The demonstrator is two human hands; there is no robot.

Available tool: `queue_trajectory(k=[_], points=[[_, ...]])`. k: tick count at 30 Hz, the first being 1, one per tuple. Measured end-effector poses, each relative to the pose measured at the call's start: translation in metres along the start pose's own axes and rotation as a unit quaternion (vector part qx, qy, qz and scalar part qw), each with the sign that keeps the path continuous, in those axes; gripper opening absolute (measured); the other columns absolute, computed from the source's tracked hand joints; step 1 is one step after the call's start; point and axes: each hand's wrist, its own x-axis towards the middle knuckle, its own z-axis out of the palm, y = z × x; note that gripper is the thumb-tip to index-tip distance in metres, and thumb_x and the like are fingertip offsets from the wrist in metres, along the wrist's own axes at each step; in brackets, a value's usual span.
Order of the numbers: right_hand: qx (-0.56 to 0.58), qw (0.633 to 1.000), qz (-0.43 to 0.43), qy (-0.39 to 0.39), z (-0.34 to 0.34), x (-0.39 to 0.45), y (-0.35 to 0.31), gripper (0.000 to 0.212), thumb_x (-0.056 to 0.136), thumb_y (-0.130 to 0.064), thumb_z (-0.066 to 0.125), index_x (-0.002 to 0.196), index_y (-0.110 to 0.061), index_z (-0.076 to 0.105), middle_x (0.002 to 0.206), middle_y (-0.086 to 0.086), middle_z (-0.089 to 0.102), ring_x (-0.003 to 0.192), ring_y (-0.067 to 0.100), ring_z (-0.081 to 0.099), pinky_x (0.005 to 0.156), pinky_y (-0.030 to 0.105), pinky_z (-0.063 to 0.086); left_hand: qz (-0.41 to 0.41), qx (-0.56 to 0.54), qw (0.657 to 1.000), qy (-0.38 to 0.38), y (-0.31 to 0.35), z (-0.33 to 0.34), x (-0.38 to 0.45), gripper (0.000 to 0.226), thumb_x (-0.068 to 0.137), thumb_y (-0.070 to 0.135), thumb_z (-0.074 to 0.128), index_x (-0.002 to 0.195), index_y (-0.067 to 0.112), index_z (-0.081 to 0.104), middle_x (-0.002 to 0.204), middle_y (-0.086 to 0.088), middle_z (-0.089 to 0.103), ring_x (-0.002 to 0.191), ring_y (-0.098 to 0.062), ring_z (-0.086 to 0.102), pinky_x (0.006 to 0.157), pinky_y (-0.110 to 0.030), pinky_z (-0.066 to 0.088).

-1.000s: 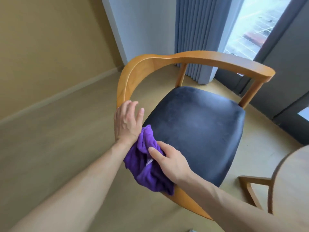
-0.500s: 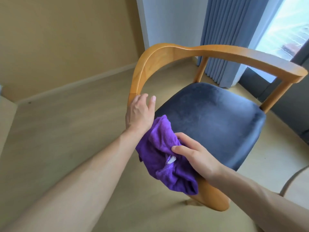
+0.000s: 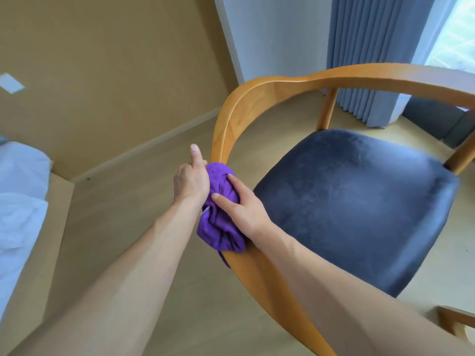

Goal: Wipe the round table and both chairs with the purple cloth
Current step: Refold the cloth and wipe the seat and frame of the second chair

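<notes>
A wooden chair [image 3: 257, 98] with a curved back rail and a dark blue velvet seat [image 3: 359, 201] fills the right half of the view. The bunched purple cloth [image 3: 218, 227] is wrapped over the rail's left side. My left hand [image 3: 191, 179] grips the cloth and rail from the outside, thumb up. My right hand [image 3: 243, 206] presses the cloth from the seat side with fingers spread over it. The round table is out of view.
A bed with white linen [image 3: 20, 201] lies at the left edge. Blue curtains [image 3: 372, 52] and a window stand behind the chair. A piece of another wooden frame [image 3: 457, 322] shows at the bottom right. Beige floor surrounds the chair.
Both hands and the cloth have moved up onto the chair's left rail, with the cloth now wrapped around the wood. The view has shifted left, bringing the bed into sight.
</notes>
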Motion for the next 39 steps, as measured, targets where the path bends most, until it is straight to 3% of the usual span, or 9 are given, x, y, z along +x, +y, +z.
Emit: queue_trajectory(k=[4,9,13,17,22,27,31,35,39], points=[[0.056,0.998,0.032,0.011,0.005,0.024,0.003,0.076,0.089,-0.057,0.061,0.154,-0.03,0.033,0.151,-0.007,0.045,0.136,0.014,0.045,0.113,0.032,0.035,0.002,-0.012,0.999,-0.04,0.011,0.001,0.016,0.071,0.09,0.075,0.016,0.091,0.029,0.07,0.118,-0.003,0.07,0.113,-0.028,0.062,0.106,-0.046,0.044],[0.086,0.99,0.077,0.08,0.011,0.054,0.006,0.054,0.1,-0.041,0.045,0.151,-0.039,0.03,0.14,-0.001,0.054,0.13,0.024,0.048,0.114,0.042,0.035,0.035,-0.02,0.994,-0.098,0.032,0.009,0.041,0.077,0.066,0.087,0.017,0.085,0.035,0.071,0.116,0.004,0.072,0.115,-0.018,0.063,0.111,-0.044,0.042],[0.136,0.983,0.033,0.117,0.018,0.07,0.0,0.051,0.104,-0.022,0.04,0.152,-0.038,0.035,0.144,-0.014,0.053,0.133,0.014,0.048,0.112,0.032,0.038,0.08,-0.006,0.987,-0.137,0.045,0.013,0.071,0.074,0.07,0.088,0.018,0.104,0.047,0.069,0.136,0.006,0.061,0.13,-0.015,0.053,0.114,-0.048,0.038],[0.128,0.965,0.031,0.227,0.025,0.094,-0.013,0.052,0.101,-0.014,0.041,0.149,-0.035,0.043,0.141,-0.013,0.056,0.127,0.008,0.053,0.101,0.019,0.041,0.113,-0.022,0.98,-0.161,0.063,0.025,0.099,0.083,0.079,0.085,0.019,0.131,0.037,0.062,0.142,0.006,0.057,0.132,-0.014,0.05,0.116,-0.046,0.036],[0.214,0.932,0.023,0.293,0.028,0.13,-0.028,0.049,0.102,-0.011,0.041,0.145,-0.032,0.05,0.145,-0.016,0.053,0.134,0.002,0.046,0.105,0.01,0.033,0.107,-0.09,0.972,-0.188,0.071,0.04,0.131,0.069,0.098,0.068,0.025,0.126,0.02,0.066,0.133,-0.001,0.065,0.122,-0.014,0.059,0.113,-0.035,0.039],[0.284,0.894,0.011,0.345,0.021,0.172,-0.047,0.042,0.101,-0.039,0.041,0.139,-0.033,0.056,0.14,-0.014,0.058,0.131,0.006,0.049,0.115,0.035,0.036,0.167,-0.05,0.963,-0.205,0.076,0.036,0.162,0.092,0.067,0.089,0.021,0.117,0.03,0.072,0.122,0.002,0.071,0.119,-0.022,0.063,0.109,-0.046,0.044],[0.278,0.893,-0.005,0.354,0.015,0.197,-0.049,0.073,0.08,-0.077,0.04,0.14,-0.038,0.053,0.139,-0.014,0.059,0.132,0.008,0.051,0.114,0.038,0.037,0.258,-0.014,0.943,-0.209,0.089,0.047,0.178,0.081,0.078,0.081,0.017,0.117,0.033,0.071,0.127,0.007,0.068,0.12,-0.012,0.058,0.108,-0.031,0.039],[0.307,0.883,-0.011,0.356,0.006,0.214,-0.045,0.083,0.074,-0.084,0.044,0.144,-0.039,0.048,0.144,-0.011,0.055,0.134,0.012,0.049,0.115,0.041,0.036,0.28,-0.008,0.93,-0.237,0.118,0.063,0.191,0.067,0.085,0.075,0.019,0.091,0.035,0.071,0.116,0.003,0.072,0.114,-0.017,0.061,0.104,-0.032,0.041],[0.328,0.873,-0.024,0.361,-0.008,0.235,-0.042,0.085,0.074,-0.082,0.045,0.144,-0.033,0.049,0.142,-0.007,0.057,0.132,0.016,0.053,0.113,0.047,0.039,0.226,-0.082,0.935,-0.262,0.137,0.077,0.208,0.07,0.093,0.07,0.021,0.092,0.024,0.073,0.101,-0.001,0.075,0.1,-0.019,0.069,0.102,-0.042,0.05]])
